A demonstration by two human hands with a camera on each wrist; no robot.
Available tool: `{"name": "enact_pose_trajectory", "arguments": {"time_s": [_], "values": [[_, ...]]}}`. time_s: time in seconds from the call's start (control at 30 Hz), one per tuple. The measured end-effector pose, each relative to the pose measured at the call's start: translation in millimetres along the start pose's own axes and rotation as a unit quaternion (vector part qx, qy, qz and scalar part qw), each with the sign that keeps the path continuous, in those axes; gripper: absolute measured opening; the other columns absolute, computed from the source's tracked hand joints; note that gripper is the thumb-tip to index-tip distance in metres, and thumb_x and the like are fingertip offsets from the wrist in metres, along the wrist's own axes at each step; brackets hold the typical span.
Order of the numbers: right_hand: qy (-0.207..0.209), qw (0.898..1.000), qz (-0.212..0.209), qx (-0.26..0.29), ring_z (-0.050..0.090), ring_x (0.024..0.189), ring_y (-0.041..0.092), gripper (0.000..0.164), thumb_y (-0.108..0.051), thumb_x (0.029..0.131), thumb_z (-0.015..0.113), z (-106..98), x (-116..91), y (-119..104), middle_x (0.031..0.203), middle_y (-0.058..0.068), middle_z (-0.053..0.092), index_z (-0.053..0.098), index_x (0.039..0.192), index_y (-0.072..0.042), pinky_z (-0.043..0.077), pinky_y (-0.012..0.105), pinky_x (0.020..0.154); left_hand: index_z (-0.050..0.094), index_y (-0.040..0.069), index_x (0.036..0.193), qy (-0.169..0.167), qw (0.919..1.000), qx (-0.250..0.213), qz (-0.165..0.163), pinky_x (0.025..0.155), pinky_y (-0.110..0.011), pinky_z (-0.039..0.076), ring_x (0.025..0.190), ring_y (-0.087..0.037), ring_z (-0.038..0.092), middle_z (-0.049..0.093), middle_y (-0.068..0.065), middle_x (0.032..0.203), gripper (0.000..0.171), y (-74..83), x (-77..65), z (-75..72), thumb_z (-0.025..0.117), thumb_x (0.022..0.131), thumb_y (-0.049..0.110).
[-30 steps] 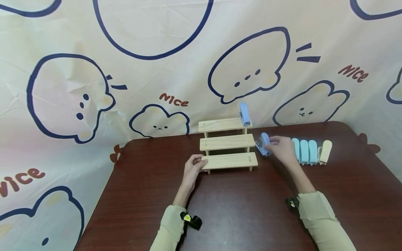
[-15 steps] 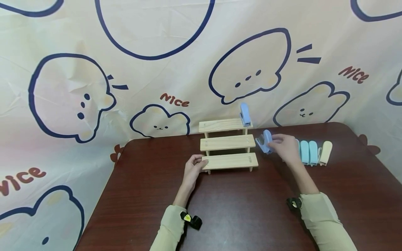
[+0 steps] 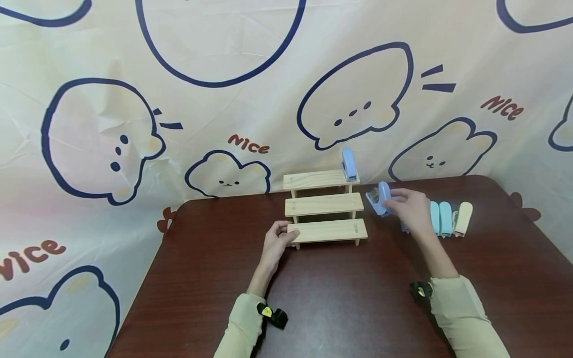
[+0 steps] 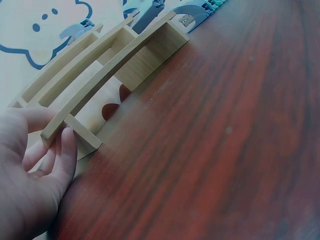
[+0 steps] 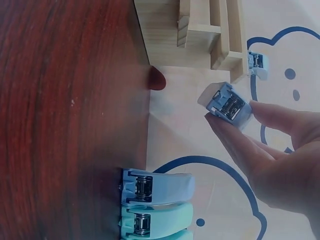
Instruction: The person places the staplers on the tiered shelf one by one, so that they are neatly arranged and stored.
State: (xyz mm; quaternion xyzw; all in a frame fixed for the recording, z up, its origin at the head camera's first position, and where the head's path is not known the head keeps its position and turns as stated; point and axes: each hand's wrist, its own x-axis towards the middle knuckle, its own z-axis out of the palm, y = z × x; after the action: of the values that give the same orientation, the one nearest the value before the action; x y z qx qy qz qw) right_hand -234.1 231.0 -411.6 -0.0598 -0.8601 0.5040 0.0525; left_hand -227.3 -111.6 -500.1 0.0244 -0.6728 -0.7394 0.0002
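Observation:
A three-tier wooden rack (image 3: 324, 204) stands at the table's far edge. My left hand (image 3: 276, 243) grips the left end of its lowest shelf, thumb on top; in the left wrist view, fingers (image 4: 67, 152) curl under the board. My right hand (image 3: 411, 210) pinches a blue stapler (image 3: 382, 199) between thumb and fingers, just right of the middle shelf. The right wrist view shows this held stapler (image 5: 230, 106) end-on, raised off the table. Another blue stapler (image 3: 348, 164) stands on the right end of the top shelf.
Right of the rack, staplers stand in a row: teal ones (image 3: 445, 219), a cream one (image 3: 464, 219) at the right end, and a blue one (image 5: 160, 189) mostly hidden behind my right hand in the head view. A patterned cloth (image 3: 250, 109) hangs behind the dark wooden table (image 3: 340, 298).
My right hand has lifted the blue stapler slightly and moved a little right, covering more of the row. The left hand has stayed on the lowest shelf.

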Motion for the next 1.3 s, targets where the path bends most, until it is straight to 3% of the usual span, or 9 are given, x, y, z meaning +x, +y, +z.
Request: {"name": "enact_pose_trajectory", "arguments": {"time_s": [0.17,0.4,0.53,0.77,0.97,1.1,1.3], "values": [[0.002,1.0,0.011,0.02,0.064,0.118,0.048,0.05,-0.021,0.101,0.066,-2.0,-1.5,-1.7,0.133,0.032,0.062,0.057,0.14,0.008,0.053,0.059,0.098,0.061,-0.008,0.121,-0.005,1.0,0.003,0.0,0.063,-0.023,0.056,0.075,-0.01,0.06,0.06,-0.004,0.096,0.034,-0.6,-0.4,0.2,0.072,0.091,0.0],[0.007,1.0,0.015,0.027,0.066,0.115,0.046,0.052,-0.027,0.102,0.066,-5.3,-3.9,-5.1,0.133,0.029,0.063,0.058,0.142,0.005,0.056,0.045,0.09,0.061,-0.006,0.121,-0.011,0.9999,0.01,0.001,0.064,-0.025,0.056,0.076,-0.011,0.06,0.061,-0.005,0.098,0.031,3.4,-2.8,0.2,0.069,0.092,0.001],[0.009,0.999,0.013,0.03,0.066,0.116,0.045,0.053,-0.027,0.102,0.066,-7.4,-5.2,-7.6,0.135,0.029,0.062,0.057,0.143,0.005,0.056,0.047,0.093,0.061,-0.007,0.121,-0.006,0.9999,0.008,0.006,0.063,-0.023,0.056,0.076,-0.01,0.06,0.061,-0.006,0.1,0.032,-1.3,0.3,0.5,0.068,0.091,0.0],[0.01,0.999,0.02,0.043,0.066,0.117,0.042,0.054,-0.029,0.101,0.067,-9.9,-6.2,-10.3,0.137,0.026,0.062,0.056,0.144,0.003,0.054,0.024,0.081,0.06,-0.009,0.123,-0.005,0.9999,0.009,0.003,0.063,-0.022,0.056,0.076,-0.01,0.061,0.062,-0.006,0.1,0.034,-0.5,0.1,1.0,0.067,0.091,-0.001],[0.015,0.998,0.021,0.053,0.066,0.117,0.042,0.055,-0.029,0.101,0.068,-10.3,-5.8,-10.3,0.137,0.026,0.062,0.057,0.144,0.003,0.052,0.015,0.075,0.06,-0.009,0.124,-0.006,1.0,0.006,0.004,0.064,-0.023,0.056,0.077,-0.011,0.06,0.062,-0.006,0.102,0.034,-0.2,-1.0,0.2,0.068,0.092,0.001],[0.016,0.998,0.021,0.056,0.066,0.117,0.042,0.055,-0.029,0.101,0.068,-10.2,-5.6,-10.3,0.138,0.026,0.061,0.057,0.144,0.003,0.053,0.014,0.073,0.06,-0.008,0.125,-0.007,1.0,0.006,-0.001,0.064,-0.023,0.056,0.077,-0.01,0.06,0.062,-0.006,0.102,0.034,0.2,-1.1,0.2,0.068,0.093,0.001],[0.018,0.998,0.027,0.057,0.066,0.119,0.042,0.056,-0.03,0.101,0.068,-9.7,-5.5,-10.7,0.139,0.026,0.06,0.056,0.145,0.003,0.059,0.026,0.085,0.056,-0.014,0.127,-0.018,0.9997,0.012,-0.011,0.067,-0.026,0.057,0.077,-0.011,0.06,0.061,-0.006,0.101,0.037,2.4,0.1,-1.5,0.067,0.093,-0.001]]}}
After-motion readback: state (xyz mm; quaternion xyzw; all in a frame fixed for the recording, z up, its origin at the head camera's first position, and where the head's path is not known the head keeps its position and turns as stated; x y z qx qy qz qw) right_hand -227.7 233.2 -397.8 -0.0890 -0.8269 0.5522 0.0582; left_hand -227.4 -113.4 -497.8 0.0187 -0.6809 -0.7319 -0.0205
